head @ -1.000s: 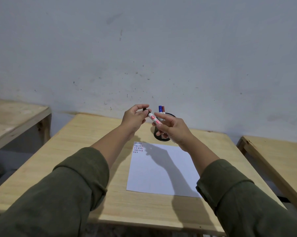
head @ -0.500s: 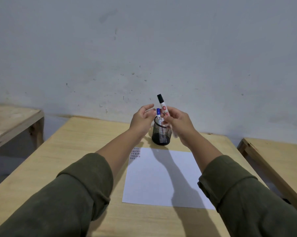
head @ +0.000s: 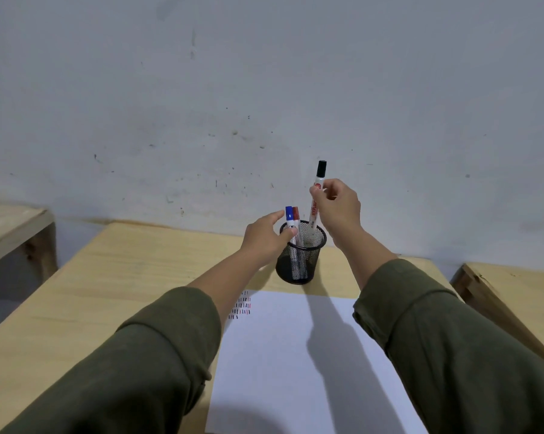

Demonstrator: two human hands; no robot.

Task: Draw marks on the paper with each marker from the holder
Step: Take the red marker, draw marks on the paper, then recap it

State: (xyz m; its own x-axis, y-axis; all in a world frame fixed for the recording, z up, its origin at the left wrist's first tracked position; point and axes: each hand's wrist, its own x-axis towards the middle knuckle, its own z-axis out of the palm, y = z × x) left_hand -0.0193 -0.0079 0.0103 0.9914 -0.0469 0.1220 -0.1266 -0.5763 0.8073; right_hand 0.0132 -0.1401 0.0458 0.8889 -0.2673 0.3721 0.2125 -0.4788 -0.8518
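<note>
The right hand (head: 338,208) pinches the capped black marker (head: 316,198), its lower end inside the mesh holder (head: 300,261) on the worktop (head: 107,277): probably returning it. The left hand (head: 264,238), fingers loosely spread, touches the blue marker (head: 289,219); next, lift it toward the paper (head: 295,355).

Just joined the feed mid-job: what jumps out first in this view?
The right hand holds a black-capped marker upright, its lower end at the rim of the mesh holder. The left hand reaches the blue marker standing there. Short marks fill the paper's far left corner.
</note>
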